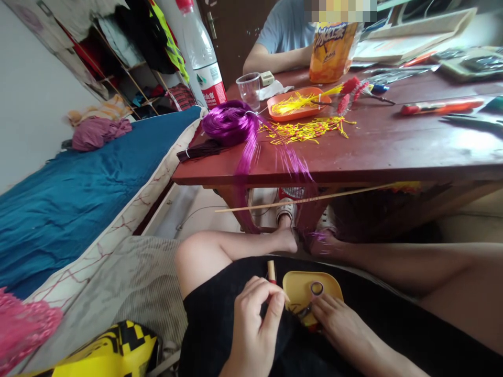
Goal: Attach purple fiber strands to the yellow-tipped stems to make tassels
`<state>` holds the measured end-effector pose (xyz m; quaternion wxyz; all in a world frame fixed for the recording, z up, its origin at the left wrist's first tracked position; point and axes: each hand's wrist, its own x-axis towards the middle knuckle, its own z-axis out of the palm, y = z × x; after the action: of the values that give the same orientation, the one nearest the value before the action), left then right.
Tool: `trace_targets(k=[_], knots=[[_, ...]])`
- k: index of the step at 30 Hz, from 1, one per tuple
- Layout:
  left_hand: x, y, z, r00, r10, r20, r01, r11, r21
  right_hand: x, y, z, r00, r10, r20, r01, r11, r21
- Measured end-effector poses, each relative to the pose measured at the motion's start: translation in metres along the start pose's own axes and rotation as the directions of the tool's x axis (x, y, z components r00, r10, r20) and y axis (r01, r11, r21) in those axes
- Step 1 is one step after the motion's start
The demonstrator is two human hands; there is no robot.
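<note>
Two bare hands work low over the wearer's lap, which is covered by black cloth (214,314). The left hand (257,314) is raised just left of a small yellow tray (290,285), thumb and forefinger drawn close at the tips; whether anything thin is pinched between them I cannot tell. Just beyond its knuckles a short pale wooden piece (271,269) points upward. The right hand (336,319) reaches across the tray's near right part, fingers bent over a dark tool (304,312) that is partly hidden; I cannot tell whether they are clamped on it. A small ring (312,285) sits in the tray just beyond those fingers. The tray itself rests on the black cloth, between the knees. Ahead stands a reddish table (373,152), where a coiled purple bundle (230,123) lies near the left corner, its loose strands hanging over the edge, with a dark bundle (200,150) beside it. Yellow strands (310,130) lie in front of an orange tray (275,116) that holds more of the same. Behind these are a clear cup (248,91) and an orange bag (330,60), with another person's forearm (275,60) on the far side.
</note>
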<state>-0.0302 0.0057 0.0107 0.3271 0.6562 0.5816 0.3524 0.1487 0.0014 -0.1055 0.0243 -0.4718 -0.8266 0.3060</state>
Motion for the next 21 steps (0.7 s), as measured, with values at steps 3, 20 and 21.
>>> trace_targets(k=[3, 20, 21], knots=[[-0.002, 0.000, 0.001, 0.995, -0.091, 0.040, 0.096, 0.979, -0.179, -0.018, -0.004, -0.028, 0.994, 0.092, -0.062, -0.078, 0.976, 0.203], [-0.004, -0.003, 0.030, 0.930, -0.305, 0.207, 0.334, 0.462, -0.822, 0.008, -0.063, -0.045, 0.790, 0.609, -0.068, -0.108, 0.247, 0.963], [-0.004, -0.003, 0.031, 0.924, -0.321, 0.209, 0.341, 0.440, -0.831, 0.008, -0.061, -0.042, 0.785, 0.615, -0.081, -0.109, 0.265, 0.958]])
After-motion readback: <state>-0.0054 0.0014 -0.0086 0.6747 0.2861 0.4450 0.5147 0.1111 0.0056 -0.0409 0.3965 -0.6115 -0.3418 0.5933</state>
